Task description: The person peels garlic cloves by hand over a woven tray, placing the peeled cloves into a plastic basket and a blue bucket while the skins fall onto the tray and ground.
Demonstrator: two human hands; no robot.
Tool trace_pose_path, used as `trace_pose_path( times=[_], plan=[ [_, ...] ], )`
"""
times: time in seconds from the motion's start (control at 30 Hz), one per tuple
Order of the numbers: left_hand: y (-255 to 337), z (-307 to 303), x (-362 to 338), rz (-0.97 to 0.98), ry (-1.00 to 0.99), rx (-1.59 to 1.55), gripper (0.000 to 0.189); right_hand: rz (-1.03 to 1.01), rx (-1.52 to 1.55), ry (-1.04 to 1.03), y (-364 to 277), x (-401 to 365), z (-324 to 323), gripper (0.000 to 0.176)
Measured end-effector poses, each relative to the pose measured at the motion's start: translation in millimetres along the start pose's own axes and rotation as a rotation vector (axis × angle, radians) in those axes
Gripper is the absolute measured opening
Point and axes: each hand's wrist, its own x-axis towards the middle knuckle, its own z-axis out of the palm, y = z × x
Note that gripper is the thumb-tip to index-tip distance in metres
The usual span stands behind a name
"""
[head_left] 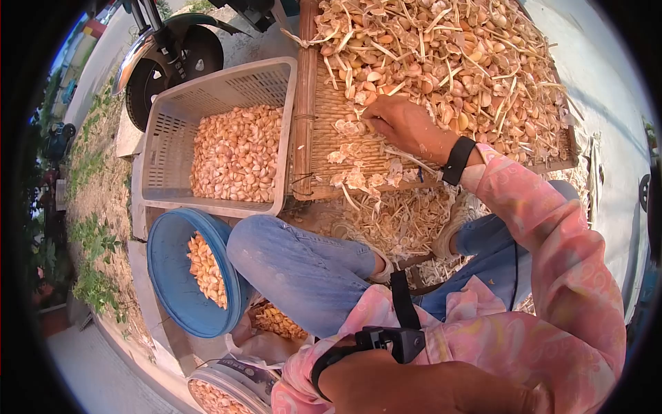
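My right hand (403, 127) reaches over the near left part of a woven mat (327, 103), its fingers bent together at the edge of a heap of garlic cloves and dry stalks (441, 62). Whatever its fingertips hold, if anything, is hidden. Bits of papery skin (352, 178) lie just below that hand. Close to the camera, at the bottom, my left hand (427, 383) lies across my body beside the pink sleeve; its fingers cannot be made out. Both wrists wear black bands.
Left of the mat stands a grey plastic crate (288, 131) of cloves. Below it a blue bucket (162, 276) tilts, cloves inside. A white bucket (241, 379) of cloves stands at the bottom left. Skins (407, 221) cover the ground between my legs. A wheel (141, 90) stands behind the crate.
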Motion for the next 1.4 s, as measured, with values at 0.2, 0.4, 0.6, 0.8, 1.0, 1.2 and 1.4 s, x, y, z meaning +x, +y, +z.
trace_pose_path(
  times=[0.2,0.4,0.6,0.8,1.0,1.2,1.4],
  plan=[
    [-11.6,-17.2,-25.3,0.403,-0.135,0.565,0.029,-0.093,-0.265,-0.056,-8.9,36.0,17.0,0.012],
    [34.6,-19.0,-12.9,0.876,-0.21,1.475,0.024,-0.082,-0.35,-0.19,-19.4,46.0,22.8,0.018],
    [82.4,-21.5,-70.5,1.17,0.969,1.584,0.015,-0.103,-0.09,-0.141,0.0,39.4,17.8,0.021],
    [206.3,-51.5,-93.4,0.88,1.647,2.562,0.013,-0.08,0.171,0.038,16.4,24.5,4.1,0.021],
    [269.1,-86.1,-82.4,0.236,1.704,3.086,0.01,-0.095,0.135,0.014,12.5,-10.2,-21.0,0.023],
    [267.6,-83.3,-78.8,-0.005,1.736,3.133,0.011,-0.166,-0.042,0.052,8.9,-5.3,-2.1,0.012],
    [251.0,-44.7,-98.7,0.635,1.717,2.819,0.016,-0.316,-0.273,-0.023,11.5,6.0,15.1,0.009]
  ],
)
